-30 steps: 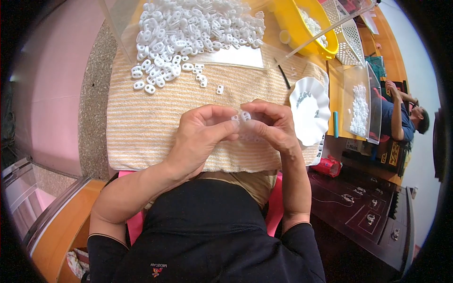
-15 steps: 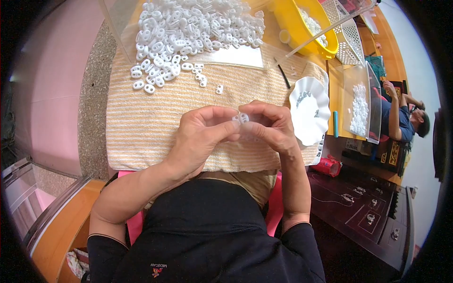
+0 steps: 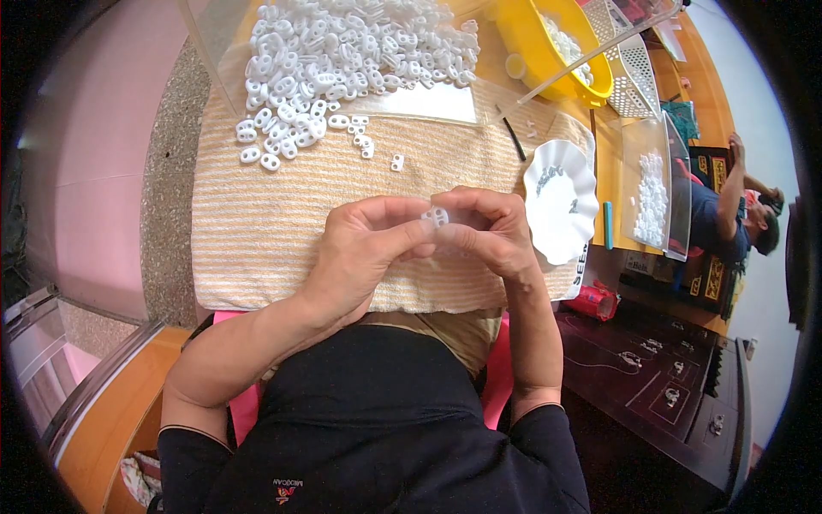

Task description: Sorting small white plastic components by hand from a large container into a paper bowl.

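Almost nothing has moved since the earlier frames: both hands stay together over the striped towel, the small white plastic piece tipped only slightly between them. I see the left hand with its grip closed, thumb and fingers pinching the piece from the left; the right hand is pinched shut on the same piece from the right. It sits at the fingertips, above the towel's near half on the desk. Heap of white pieces lies at the towel's far edge, well apart. White scalloped plate just right of the right hand. Yellow bowl far right. Another person sits at the right rim.
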A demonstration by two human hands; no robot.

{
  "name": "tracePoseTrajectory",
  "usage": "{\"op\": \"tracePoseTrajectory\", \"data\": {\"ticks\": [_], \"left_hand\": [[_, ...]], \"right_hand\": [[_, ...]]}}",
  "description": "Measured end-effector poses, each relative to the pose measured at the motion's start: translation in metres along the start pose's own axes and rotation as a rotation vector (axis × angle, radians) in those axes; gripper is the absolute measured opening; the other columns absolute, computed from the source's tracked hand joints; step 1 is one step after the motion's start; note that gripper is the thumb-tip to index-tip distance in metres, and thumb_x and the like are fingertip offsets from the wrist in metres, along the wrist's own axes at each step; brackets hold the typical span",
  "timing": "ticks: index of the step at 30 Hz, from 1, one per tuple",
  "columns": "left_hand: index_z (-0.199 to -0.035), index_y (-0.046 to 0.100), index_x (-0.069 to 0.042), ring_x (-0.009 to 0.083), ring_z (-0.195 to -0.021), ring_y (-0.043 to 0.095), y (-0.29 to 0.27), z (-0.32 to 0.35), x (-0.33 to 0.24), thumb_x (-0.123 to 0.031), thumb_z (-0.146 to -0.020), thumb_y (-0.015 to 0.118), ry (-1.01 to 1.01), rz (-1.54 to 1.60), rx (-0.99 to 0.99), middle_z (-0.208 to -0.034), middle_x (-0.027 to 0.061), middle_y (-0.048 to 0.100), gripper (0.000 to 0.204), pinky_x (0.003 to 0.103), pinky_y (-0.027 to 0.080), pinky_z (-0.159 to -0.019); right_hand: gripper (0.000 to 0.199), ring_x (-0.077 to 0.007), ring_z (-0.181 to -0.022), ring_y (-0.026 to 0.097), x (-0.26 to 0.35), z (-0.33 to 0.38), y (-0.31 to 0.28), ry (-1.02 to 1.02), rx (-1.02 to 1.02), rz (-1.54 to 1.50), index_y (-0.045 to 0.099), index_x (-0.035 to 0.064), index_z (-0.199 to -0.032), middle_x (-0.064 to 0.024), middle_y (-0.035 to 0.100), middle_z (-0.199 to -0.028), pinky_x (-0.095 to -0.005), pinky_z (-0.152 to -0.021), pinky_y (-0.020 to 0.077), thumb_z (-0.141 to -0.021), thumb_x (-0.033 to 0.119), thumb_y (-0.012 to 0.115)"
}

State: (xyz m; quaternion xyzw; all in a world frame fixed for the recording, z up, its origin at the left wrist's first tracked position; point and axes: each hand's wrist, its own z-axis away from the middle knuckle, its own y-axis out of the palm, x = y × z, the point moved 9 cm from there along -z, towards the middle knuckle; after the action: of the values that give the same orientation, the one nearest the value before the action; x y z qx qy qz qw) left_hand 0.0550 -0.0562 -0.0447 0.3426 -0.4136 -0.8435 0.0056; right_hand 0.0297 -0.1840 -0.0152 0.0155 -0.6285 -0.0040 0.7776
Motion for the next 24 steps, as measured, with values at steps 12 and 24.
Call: {"op": "tracePoseTrajectory", "data": {"ticks": [12,24], "left_hand": [[-0.102,0.061,0.000,0.0142,-0.078,0.066,-0.0010,-0.0019,0.0038,-0.003,-0.086,0.066,-0.019,0.041,0.012,-0.091,0.0093,0.068,0.017,0.024,0.055,-0.073],[-0.101,0.062,-0.001,0.0156,-0.079,0.067,0.0000,-0.0012,0.0074,-0.003,-0.086,0.066,-0.105,0.107,-0.019,-0.094,0.0096,0.067,0.015,0.025,0.058,-0.073]], "right_hand": [[0.029,-0.0134,-0.090,0.064,-0.0026,0.0027,-0.0038,0.085,-0.056,-0.076,0.066,-0.0039,-0.106,-0.0075,0.068,-0.100,-0.0253,-0.081,0.0511,-0.078,-0.003,0.072],[0.030,-0.0148,-0.088,0.064,0.0054,0.0050,-0.0007,0.110,-0.079,-0.165,0.066,-0.0039,-0.105,-0.0083,0.068,-0.099,-0.0269,-0.079,0.0516,-0.076,-0.002,0.073]]}}
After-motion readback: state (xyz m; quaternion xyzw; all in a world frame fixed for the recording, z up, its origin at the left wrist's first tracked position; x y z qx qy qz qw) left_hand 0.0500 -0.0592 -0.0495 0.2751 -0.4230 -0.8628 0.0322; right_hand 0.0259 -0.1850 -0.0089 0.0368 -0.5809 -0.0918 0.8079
